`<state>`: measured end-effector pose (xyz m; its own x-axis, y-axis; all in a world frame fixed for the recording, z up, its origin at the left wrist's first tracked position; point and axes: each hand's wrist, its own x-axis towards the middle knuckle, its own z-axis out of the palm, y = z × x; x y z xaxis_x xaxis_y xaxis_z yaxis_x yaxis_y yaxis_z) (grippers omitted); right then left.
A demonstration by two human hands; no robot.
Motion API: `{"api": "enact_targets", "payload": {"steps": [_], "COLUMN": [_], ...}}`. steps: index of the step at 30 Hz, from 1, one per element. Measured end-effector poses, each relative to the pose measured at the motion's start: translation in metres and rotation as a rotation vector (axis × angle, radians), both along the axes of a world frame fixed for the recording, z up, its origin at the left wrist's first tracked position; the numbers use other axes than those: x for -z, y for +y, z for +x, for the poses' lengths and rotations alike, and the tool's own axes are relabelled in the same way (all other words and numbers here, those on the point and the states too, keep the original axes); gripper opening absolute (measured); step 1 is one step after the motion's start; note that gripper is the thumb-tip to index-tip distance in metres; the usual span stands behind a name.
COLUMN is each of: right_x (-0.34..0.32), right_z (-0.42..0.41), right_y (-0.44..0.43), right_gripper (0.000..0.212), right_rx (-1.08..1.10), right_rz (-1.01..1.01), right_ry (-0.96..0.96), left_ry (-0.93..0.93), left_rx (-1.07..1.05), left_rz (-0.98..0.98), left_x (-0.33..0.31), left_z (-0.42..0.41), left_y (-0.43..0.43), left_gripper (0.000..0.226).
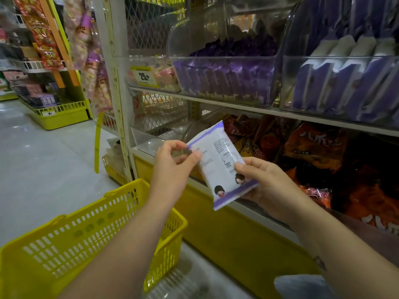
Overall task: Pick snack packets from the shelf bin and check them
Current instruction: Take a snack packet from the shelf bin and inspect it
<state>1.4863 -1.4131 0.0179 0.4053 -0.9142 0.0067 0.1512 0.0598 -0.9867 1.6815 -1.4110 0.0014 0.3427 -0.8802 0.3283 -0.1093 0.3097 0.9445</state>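
A shop aisle: pale grey tiled floor (43, 152) runs away to the left of the snack packet (220, 167), which is held up in front of the shelf (237, 104). The left hand (172, 162) pinches the packet's upper left edge between thumb and fingertips. The right hand (265, 182) grips its lower right edge, thumb laid on the printed face. The packet is white with purple borders, tilted, back side toward the camera.

Above the packet, two clear bins stand on the shelf. The nearer bin (224, 78) is full of dark purple packets standing on edge. The bin to the right (345, 83) holds purple-and-white ones. Just behind and right of the packet lies a heap of orange and red bags (313, 147). Below it runs the shelf's yellow base (226, 229), and lower left sits a yellow plastic basket (64, 244) under the left forearm. Up and to the left of the packet a yellow price tag (143, 77) shows "25".

The packet's print is too small to read. The right-hand bin is cut off by the frame edge. Far left of the packet, another yellow rack (62, 117) and hanging bags (92, 50) are blurred. A pale shape (302, 285) below the right forearm cannot be identified.
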Motion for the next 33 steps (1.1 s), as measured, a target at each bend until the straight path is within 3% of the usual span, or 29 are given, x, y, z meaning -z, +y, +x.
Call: {"api": "enact_targets", "payload": {"steps": [2, 4, 7, 13, 16, 22, 27, 33], "right_x": [0.002, 0.004, 0.008, 0.012, 0.012, 0.008, 0.006, 0.001], "right_z": [0.006, 0.009, 0.01, 0.008, 0.009, 0.01, 0.011, 0.009], "right_y": [0.001, 0.001, 0.001, 0.004, 0.005, 0.011, 0.013, 0.015], "right_gripper": [0.033, 0.038, 0.028, 0.018, 0.017, 0.025, 0.022, 0.031], "right_rx": [0.07, 0.143, 0.257, 0.238, 0.221, 0.17, 0.126, 0.061], "right_rz": [-0.003, -0.037, -0.131, -0.285, -0.319, -0.321, -0.328, -0.34], "right_ry": [-0.04, -0.04, 0.091, 0.234, 0.254, 0.227, 0.267, 0.221], "left_ry": [-0.155, -0.153, -0.174, -0.152, -0.131, -0.082, 0.066, 0.177], "left_rx": [0.059, 0.23, 0.355, 0.404, 0.374, 0.268, 0.294, 0.298], "left_rz": [0.052, 0.109, 0.151, 0.186, 0.183, 0.211, 0.214, 0.219], "left_x": [0.003, 0.006, 0.011, 0.011, 0.012, 0.006, 0.006, -0.003], "left_z": [-0.008, -0.017, -0.025, -0.028, -0.029, -0.026, -0.017, -0.011], "left_y": [0.003, 0.006, 0.008, 0.01, 0.01, 0.011, 0.008, 0.011], "left_gripper": [0.027, 0.035, 0.057, 0.099, 0.106, 0.093, 0.04, 0.023]}}
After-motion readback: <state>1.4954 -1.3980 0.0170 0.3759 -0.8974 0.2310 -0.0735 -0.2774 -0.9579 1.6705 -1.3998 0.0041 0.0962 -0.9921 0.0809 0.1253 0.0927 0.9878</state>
